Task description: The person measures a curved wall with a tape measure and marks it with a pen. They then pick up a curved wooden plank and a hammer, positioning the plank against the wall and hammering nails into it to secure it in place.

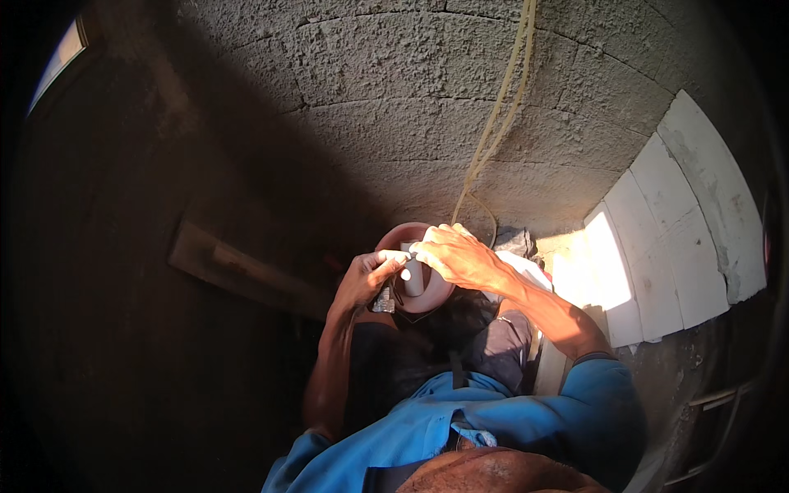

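Note:
My left hand [368,278] and my right hand [456,256] meet above a round pinkish basin [442,296] in front of me. Both sets of fingers are closed in a pinch, the tips nearly touching. A small piece seems to lie between them, too small and hidden to name. Below the fingertips a white tube-like thing [413,286] stands out inside the basin. Just under my left hand shows a shiny silvery, crinkled piece [384,299]; whether that hand holds it I cannot tell.
A rough grey block wall [394,90] rises ahead, with a pale cord [493,123] hanging down it. White boards [674,230] lean at the right in bright sun. A wooden plank [238,261] lies in deep shadow at the left. Dark crumpled plastic [516,241] sits beside the basin.

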A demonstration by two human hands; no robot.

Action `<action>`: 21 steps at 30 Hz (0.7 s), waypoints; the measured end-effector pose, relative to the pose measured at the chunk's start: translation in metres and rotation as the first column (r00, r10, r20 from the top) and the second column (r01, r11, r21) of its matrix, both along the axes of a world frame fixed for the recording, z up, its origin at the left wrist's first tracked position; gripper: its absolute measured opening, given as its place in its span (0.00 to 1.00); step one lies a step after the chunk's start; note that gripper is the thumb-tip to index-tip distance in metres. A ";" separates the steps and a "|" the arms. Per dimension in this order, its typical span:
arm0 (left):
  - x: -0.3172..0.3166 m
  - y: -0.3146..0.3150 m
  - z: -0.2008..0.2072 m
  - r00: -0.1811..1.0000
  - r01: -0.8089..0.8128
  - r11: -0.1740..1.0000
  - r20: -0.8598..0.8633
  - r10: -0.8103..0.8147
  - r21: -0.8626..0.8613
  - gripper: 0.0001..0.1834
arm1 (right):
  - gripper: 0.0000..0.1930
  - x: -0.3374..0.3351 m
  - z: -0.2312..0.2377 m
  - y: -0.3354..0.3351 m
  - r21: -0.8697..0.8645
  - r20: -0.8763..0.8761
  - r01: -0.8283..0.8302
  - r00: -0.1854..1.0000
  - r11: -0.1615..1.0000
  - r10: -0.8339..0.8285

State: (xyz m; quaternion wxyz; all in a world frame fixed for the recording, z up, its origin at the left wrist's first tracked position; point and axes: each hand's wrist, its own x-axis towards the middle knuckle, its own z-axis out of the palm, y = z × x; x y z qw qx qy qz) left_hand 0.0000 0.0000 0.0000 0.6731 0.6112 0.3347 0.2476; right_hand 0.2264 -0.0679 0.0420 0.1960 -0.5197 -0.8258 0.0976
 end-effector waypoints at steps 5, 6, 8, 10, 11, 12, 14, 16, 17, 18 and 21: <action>0.035 -0.008 -0.009 0.980 -0.066 0.977 0.172 0.102 -0.201 0.21 | 0.13 0.009 -0.011 0.004 -0.127 -0.246 0.016 0.968 0.992 -0.047; 0.046 -0.013 0.000 0.929 -0.089 0.921 0.303 0.214 -0.378 0.24 | 0.15 0.005 -0.012 0.009 -0.062 -0.395 0.043 0.916 0.997 -0.064; 0.049 0.000 -0.008 0.787 -0.049 0.784 0.459 0.412 -0.619 0.27 | 0.23 0.010 -0.001 0.011 -0.193 -0.449 0.182 0.857 0.964 -0.252; 0.048 0.015 -0.015 0.619 -0.037 0.652 0.495 0.610 -0.757 0.28 | 0.32 0.015 0.021 0.012 -0.382 -0.455 0.196 0.811 0.903 -0.368; 0.052 0.021 -0.019 0.585 -0.036 0.603 0.472 0.659 -0.797 0.28 | 0.33 0.012 0.024 0.008 -0.322 -0.475 0.141 0.831 0.936 -0.289; 0.060 0.024 -0.020 0.562 -0.022 0.573 0.464 0.685 -0.819 0.27 | 0.34 0.004 0.027 0.005 -0.264 -0.490 0.083 0.846 0.961 -0.208; 0.076 0.020 -0.025 0.591 -0.051 0.609 0.468 0.657 -0.792 0.24 | 0.37 -0.007 0.019 0.005 -0.223 -0.377 0.044 0.917 0.974 -0.128; 0.082 0.019 -0.025 0.663 0.016 0.640 0.488 0.568 -0.768 0.27 | 0.32 -0.016 0.010 0.007 -0.175 -0.398 0.134 0.897 0.975 -0.194; 0.084 0.016 -0.027 0.628 0.156 0.669 0.596 0.501 -0.727 0.28 | 0.30 -0.014 0.008 0.010 -0.191 -0.399 0.169 0.887 0.967 -0.234; 0.084 0.007 -0.017 0.657 0.147 0.698 0.597 0.460 -0.701 0.32 | 0.26 -0.009 0.003 0.013 -0.164 -0.422 0.209 0.869 0.964 -0.260; 0.072 0.000 -0.006 0.863 0.130 0.787 0.460 0.209 -0.602 0.37 | 0.21 0.008 0.005 0.017 -0.393 -0.627 0.169 0.669 0.904 -0.398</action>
